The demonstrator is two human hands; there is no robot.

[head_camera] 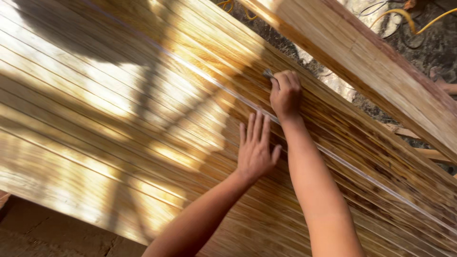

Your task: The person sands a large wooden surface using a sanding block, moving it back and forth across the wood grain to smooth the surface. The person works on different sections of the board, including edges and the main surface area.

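Note:
A large panel of narrow grooved wooden slats [119,109] slopes across the view, striped with sunlight and shadow. My left hand [254,147] lies flat on the slats, fingers together and pointing up. Just above it my right hand [285,93] is closed around a small grey metal tool [268,74], whose tip pokes out of the fist and touches a pale groove line running diagonally down the panel. Most of the tool is hidden in the fist.
A thick wooden beam [371,62] crosses the upper right, apart from the panel. Behind it lies rough ground with yellow cables [409,19]. Brown dirt floor [43,233] shows at the lower left under the panel's edge.

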